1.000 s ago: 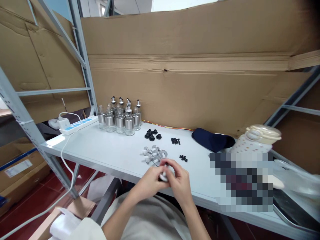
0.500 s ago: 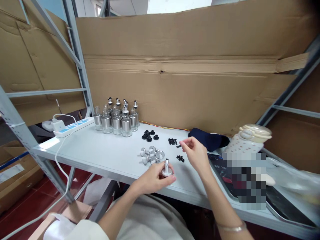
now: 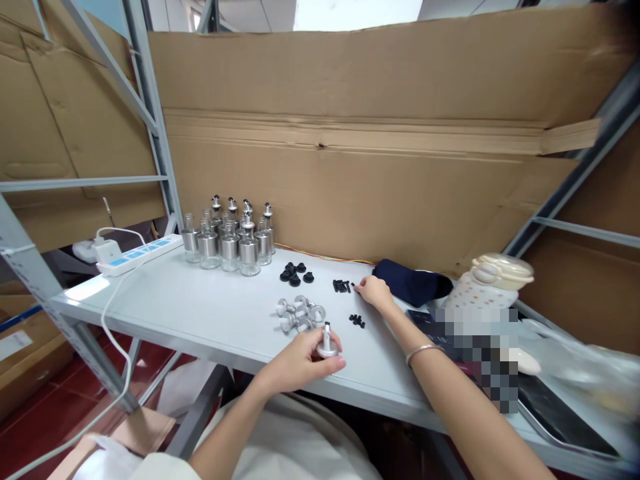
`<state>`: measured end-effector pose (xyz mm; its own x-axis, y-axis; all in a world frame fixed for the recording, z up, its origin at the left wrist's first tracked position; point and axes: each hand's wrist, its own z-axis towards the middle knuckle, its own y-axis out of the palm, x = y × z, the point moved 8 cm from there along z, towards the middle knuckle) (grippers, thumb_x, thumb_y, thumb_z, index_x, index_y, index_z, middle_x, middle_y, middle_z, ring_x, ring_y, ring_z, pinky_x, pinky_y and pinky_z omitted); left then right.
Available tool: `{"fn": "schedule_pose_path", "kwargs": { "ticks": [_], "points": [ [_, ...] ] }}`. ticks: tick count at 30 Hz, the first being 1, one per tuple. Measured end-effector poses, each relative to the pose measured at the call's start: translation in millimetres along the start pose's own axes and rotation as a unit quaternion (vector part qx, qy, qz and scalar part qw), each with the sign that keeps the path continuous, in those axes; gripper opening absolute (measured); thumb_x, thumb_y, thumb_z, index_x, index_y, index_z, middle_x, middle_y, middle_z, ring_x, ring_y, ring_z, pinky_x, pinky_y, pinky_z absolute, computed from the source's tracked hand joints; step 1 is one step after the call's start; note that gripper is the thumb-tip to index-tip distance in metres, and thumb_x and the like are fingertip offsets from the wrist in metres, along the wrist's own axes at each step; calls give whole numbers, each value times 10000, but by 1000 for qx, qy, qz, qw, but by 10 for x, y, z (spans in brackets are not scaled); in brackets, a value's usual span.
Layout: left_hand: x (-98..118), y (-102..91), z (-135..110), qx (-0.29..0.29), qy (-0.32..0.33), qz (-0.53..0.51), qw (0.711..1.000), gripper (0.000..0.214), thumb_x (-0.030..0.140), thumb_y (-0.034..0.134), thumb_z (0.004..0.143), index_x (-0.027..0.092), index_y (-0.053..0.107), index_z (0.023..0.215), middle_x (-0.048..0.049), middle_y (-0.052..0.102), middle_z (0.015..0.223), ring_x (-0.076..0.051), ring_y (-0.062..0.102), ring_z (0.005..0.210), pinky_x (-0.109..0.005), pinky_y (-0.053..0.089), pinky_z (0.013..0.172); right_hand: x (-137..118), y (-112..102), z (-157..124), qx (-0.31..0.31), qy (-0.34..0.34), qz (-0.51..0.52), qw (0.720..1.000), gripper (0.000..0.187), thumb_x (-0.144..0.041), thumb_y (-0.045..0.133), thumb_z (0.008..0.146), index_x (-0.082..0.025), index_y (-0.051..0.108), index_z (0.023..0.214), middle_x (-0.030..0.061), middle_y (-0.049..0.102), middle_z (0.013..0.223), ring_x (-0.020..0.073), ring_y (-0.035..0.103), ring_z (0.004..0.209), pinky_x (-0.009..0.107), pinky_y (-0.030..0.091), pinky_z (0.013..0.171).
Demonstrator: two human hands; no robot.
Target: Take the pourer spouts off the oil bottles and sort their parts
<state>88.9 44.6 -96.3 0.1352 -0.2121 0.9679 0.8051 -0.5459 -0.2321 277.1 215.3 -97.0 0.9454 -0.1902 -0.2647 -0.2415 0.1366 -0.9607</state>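
My left hand [image 3: 300, 360] is closed around a silver pourer top [image 3: 327, 343], which stands upright with a small black tip. My right hand [image 3: 374, 292] reaches to the tabletop, fingertips pinched at a small black piece [image 3: 353, 285] that is mostly hidden. Just left of those fingertips lies a cluster of slim black pieces [image 3: 341, 287]. Between my hands is a little group of tiny black plugs [image 3: 357, 321]. More silver pourer tops [image 3: 303, 313] lie beyond my left hand, with black stoppers [image 3: 295, 273] behind them.
Glass bottles with steel sleeves [image 3: 229, 248], some topped with pourers, stand at the back left beside a white power strip [image 3: 140, 255]. A dark blue cloth [image 3: 410, 280], a dotted cup [image 3: 483, 287] and a phone [image 3: 565, 413] are on the right. Cardboard [image 3: 350, 187] walls the back.
My right hand has moved forward and down to the table beside the slim black pieces. The left hand still holds the pourer top. The view has shifted slightly.
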Motion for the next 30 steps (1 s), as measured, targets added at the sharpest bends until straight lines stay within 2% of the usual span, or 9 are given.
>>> {"fn": "schedule_pose_path", "kwargs": {
  "ticks": [8, 11, 14, 17, 19, 20, 24, 27, 30],
  "points": [
    [-118, -27, 71, 17, 29, -124, 992, 405, 506, 560, 802, 212, 307, 917, 91, 331, 665, -22, 252, 454, -178, 230, 463, -217, -143, -29, -5, -30, 65, 997, 201, -161, 528, 796, -108, 718, 758, 188, 707, 834, 256, 654, 864, 280, 428, 705],
    [-113, -45, 81, 23, 48, -130, 990, 414, 582, 428, 849, 195, 345, 970, 39, 447, 773, -13, 350, 434, -188, 237, 438, -318, -279, -321, -24, -63, 117, 991, 187, -159, 546, 768, -121, 706, 677, 134, 696, 711, 222, 645, 730, 271, 427, 643],
    [-82, -75, 70, 41, 60, -124, 990, 441, 587, 367, 874, 182, 379, 1047, -14, 499, 894, -18, 419, 468, -193, 263, 443, -515, -251, -879, -46, -121, 226, 966, 316, -313, 427, 864, -172, 708, 829, 44, 696, 771, 146, 608, 665, 227, 435, 593],
    [-56, -53, 54, 31, 61, -96, 993, 480, 584, 336, 886, 168, 381, 1121, 41, 470, 684, -41, 399, 460, -197, 281, 467, -662, -97, -1454, -64, -128, 577, 804, 452, -546, 474, 813, -160, 697, 888, 38, 660, 752, 128, 531, 566, 240, 430, 544],
    [-58, -21, 49, 16, 51, -66, 996, 481, 570, 316, 898, 150, 391, 1119, 76, 402, 556, -57, 379, 449, -200, 285, 477, -656, 74, -1679, -63, -68, 702, 706, 478, -601, 500, 778, -170, 696, 845, 34, 654, 748, 99, 448, 501, 212, 363, 438],
    [-59, -6, 49, 10, 48, -54, 997, 469, 559, 308, 904, 144, 401, 1101, 81, 388, 530, -61, 374, 446, -200, 286, 478, -675, 123, -1746, -64, -61, 729, 679, 450, -587, 531, 771, -177, 696, 859, 37, 666, 805, 83, 425, 497, 197, 346, 429],
    [-36, 23, 62, 2, 51, -27, 998, 390, 484, 354, 909, 134, 421, 1066, 76, 404, 556, -63, 373, 445, -201, 291, 472, -689, 160, -1777, -65, -42, 778, 624, 390, -557, 642, 701, -184, 684, 811, 42, 685, 868, 65, 410, 467, 185, 305, 379],
    [-11, 35, 68, 2, 51, 25, 998, 255, 348, 421, 892, 133, 465, 1022, 62, 427, 568, -81, 401, 500, -215, 333, 524, -676, 131, -1744, -64, -26, 803, 591, 382, -566, 677, 656, -189, 642, 706, 26, 675, 741, 112, 530, 546, 215, 416, 463],
    [9, 52, 58, -8, 55, 36, 998, 168, 290, 453, 867, 142, 496, 935, 45, 457, 594, -93, 434, 552, -227, 362, 577, -645, 99, -1748, -40, -22, 805, 592, 391, -575, 681, 642, -191, 610, 650, 27, 659, 682, 168, 606, 662, 267, 490, 590]
  ]
}}
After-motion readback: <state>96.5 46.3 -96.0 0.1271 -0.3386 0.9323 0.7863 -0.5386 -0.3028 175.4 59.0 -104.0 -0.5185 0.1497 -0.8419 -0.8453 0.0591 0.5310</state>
